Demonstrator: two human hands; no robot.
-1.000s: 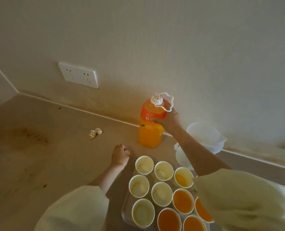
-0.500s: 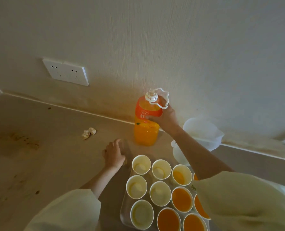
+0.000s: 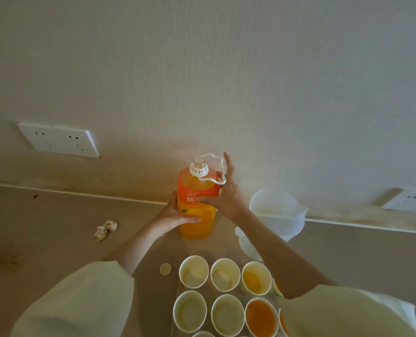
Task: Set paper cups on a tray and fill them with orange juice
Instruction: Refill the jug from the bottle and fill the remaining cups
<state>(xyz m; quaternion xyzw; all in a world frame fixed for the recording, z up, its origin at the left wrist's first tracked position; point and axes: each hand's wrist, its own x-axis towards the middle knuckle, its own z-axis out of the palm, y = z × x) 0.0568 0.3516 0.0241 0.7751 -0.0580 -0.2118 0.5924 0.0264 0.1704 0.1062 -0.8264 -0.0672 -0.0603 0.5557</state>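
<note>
Beige table against a cream wall. Juice bottle (image 3: 196, 205) stands upright near the wall, between both hands. Left hand (image 3: 175, 212) wraps its lower body. Right hand (image 3: 226, 200) grips the label side, thumb across the front, index finger straight up by the white handle loop. Bottle neck uncapped. Below the hands: paper cups (image 3: 194, 271) on a clear tray (image 3: 209, 291), those under the right arm holding juice. Loose cap (image 3: 165, 268) beside the tray.

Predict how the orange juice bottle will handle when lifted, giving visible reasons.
Probably heavy: the orange juice bottle looks nearly full, and both the left hand and right hand grip it. Tall and narrow, it could tip if pushed high up. Its smooth plastic may be slippery; the white loop handle should help.
</note>
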